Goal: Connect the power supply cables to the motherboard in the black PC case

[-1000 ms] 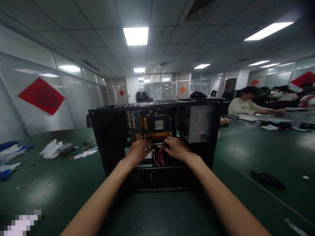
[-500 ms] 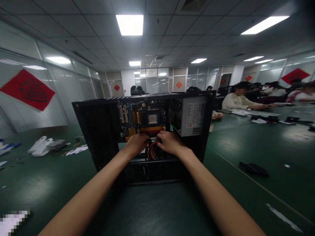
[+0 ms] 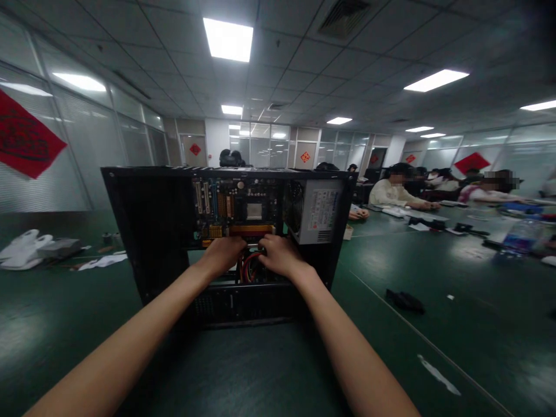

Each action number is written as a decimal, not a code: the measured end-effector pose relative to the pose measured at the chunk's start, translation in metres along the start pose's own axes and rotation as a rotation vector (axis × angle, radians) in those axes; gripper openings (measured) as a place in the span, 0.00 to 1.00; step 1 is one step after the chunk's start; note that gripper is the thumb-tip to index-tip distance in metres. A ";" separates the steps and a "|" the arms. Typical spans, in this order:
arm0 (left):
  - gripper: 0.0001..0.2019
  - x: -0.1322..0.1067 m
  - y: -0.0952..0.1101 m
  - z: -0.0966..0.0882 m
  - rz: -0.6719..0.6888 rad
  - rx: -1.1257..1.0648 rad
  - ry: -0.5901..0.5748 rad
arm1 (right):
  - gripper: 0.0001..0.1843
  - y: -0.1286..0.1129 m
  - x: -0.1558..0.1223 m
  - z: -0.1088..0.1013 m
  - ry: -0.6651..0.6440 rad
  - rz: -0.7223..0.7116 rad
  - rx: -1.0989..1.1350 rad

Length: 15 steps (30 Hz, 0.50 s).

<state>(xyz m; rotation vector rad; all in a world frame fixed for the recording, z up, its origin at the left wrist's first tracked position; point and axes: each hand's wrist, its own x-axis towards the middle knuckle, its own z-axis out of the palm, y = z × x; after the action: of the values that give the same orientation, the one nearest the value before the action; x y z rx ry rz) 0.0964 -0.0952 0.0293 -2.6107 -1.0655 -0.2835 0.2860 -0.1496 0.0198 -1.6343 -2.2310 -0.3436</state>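
An open black computer case (image 3: 163, 231) stands on the green table in the middle of the view. Inside it are the motherboard (image 3: 237, 211), yellow and red memory slots (image 3: 252, 230) and a silver power supply (image 3: 322, 211) on the right. My left hand (image 3: 223, 255) is closed just below the slots, its fingertips hidden. Opposite it, my right hand (image 3: 280, 255) has curled fingers beside a bundle of red, black and yellow cables (image 3: 248, 269). What sits between the fingers of either hand is too small to make out.
On the left lie a white plastic bag (image 3: 26, 246), a grey box (image 3: 61, 248) and paper (image 3: 104, 261). To the right are a black cloth-like item (image 3: 405, 301), a white strip (image 3: 438, 375) and a water bottle (image 3: 520, 237). A person (image 3: 393, 188) sits farther back.
My view has turned rightward, so the case and my hands appear farther left and the bottle shows. Both hands stay at the same place inside the case.
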 end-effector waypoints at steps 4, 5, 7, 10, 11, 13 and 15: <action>0.13 0.003 0.001 0.000 0.041 0.043 -0.001 | 0.12 0.000 0.000 0.000 0.000 -0.012 -0.032; 0.13 0.003 0.000 0.001 0.044 0.043 0.007 | 0.12 -0.001 0.001 0.001 0.001 -0.016 -0.038; 0.12 0.004 -0.001 0.001 0.044 0.039 0.011 | 0.11 -0.001 0.001 0.002 0.000 -0.027 -0.040; 0.13 0.006 0.000 -0.001 0.047 0.031 -0.009 | 0.10 0.000 0.004 0.004 -0.012 -0.050 -0.025; 0.13 0.007 0.002 -0.002 0.043 0.032 -0.021 | 0.10 0.000 0.004 0.004 -0.020 -0.056 -0.020; 0.13 0.008 0.005 -0.005 0.027 0.044 -0.036 | 0.09 0.000 0.006 0.005 -0.033 -0.064 -0.013; 0.14 0.009 0.008 -0.008 0.007 0.059 -0.041 | 0.09 0.000 0.006 0.005 -0.043 -0.062 -0.009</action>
<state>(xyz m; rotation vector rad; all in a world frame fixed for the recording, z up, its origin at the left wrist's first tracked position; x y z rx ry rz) 0.1082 -0.0979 0.0375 -2.5776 -1.0615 -0.1952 0.2841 -0.1423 0.0173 -1.5936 -2.3192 -0.3378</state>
